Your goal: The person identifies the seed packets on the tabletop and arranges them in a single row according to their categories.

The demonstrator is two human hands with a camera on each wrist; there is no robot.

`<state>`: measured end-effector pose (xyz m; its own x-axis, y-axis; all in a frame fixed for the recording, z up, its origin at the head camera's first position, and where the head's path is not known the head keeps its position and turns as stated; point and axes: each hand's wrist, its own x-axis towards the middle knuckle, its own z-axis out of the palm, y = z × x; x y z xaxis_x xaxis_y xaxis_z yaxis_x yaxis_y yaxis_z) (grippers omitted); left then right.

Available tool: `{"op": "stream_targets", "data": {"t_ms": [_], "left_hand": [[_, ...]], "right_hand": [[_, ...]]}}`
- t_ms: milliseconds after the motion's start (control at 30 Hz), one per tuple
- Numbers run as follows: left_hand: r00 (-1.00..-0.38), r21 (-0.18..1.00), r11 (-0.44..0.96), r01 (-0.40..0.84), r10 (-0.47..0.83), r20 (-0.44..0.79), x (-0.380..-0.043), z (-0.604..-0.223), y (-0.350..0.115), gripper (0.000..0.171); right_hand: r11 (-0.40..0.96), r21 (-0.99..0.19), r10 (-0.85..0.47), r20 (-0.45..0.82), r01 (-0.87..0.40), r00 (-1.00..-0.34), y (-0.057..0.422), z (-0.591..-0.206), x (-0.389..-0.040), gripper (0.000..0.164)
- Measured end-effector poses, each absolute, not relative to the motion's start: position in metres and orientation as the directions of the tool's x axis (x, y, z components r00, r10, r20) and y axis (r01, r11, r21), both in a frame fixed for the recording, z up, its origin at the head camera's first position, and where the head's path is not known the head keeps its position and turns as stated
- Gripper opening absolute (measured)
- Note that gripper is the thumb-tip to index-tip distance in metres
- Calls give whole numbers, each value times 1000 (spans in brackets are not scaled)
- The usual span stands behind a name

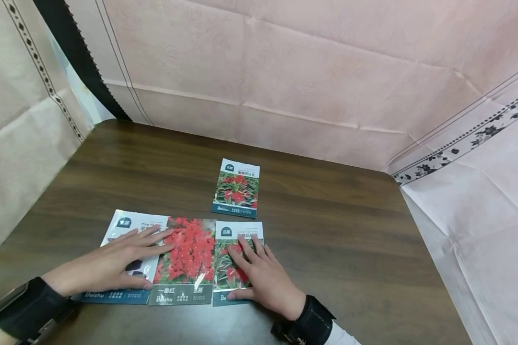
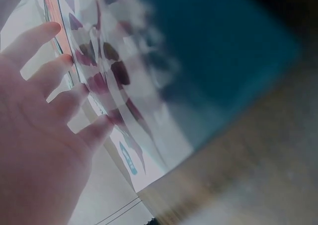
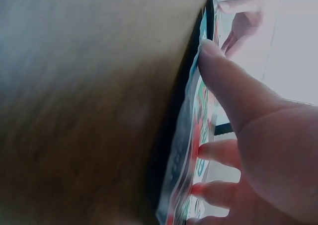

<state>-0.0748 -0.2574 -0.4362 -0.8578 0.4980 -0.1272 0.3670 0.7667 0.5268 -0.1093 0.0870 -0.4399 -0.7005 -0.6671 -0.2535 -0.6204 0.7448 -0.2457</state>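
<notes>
Three flower seed packets lie side by side near the front of the table. My left hand [image 1: 123, 256] rests with spread fingers on the left packet [image 1: 147, 269], which has dark purple flowers, and its fingertips reach over the edge of the middle packet [image 1: 192, 254] with red flowers. On the smaller right packet [image 1: 222, 261], with red flowers among green leaves, my right hand [image 1: 267, 280] lies with extended fingers, thumb on its lower band. That packet's crinkled edge [image 3: 181, 155] shows in the right wrist view. Beyond the row lies a matching small packet [image 1: 236, 189], untouched.
The brown wooden table [image 1: 336, 230] has rounded far corners. Pale cloth [image 1: 285, 81] hangs behind it and down both sides, with a dark strip [image 1: 82, 57] at the back left. Both wrists wear black bands [image 1: 308, 321].
</notes>
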Motion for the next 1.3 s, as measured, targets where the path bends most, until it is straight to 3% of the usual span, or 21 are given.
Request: {"op": "stream_targets", "data": {"t_ms": [667, 1067, 1300], "left_hand": [[-870, 512, 777, 367, 481, -107, -71, -438, -265, 80], [-898, 454, 820, 348, 431, -91, -71, -436, -264, 90], [-895, 469, 812, 347, 436, -94, -70, -439, -262, 86]], "right_hand": [[768, -226, -641, -254, -600, -725, 74, -439, -103, 90], [770, -242, -638, -260, -590, -725, 72, -438, -104, 89], [769, -244, -639, -267, -591, -721, 71, -438, -104, 89]]}}
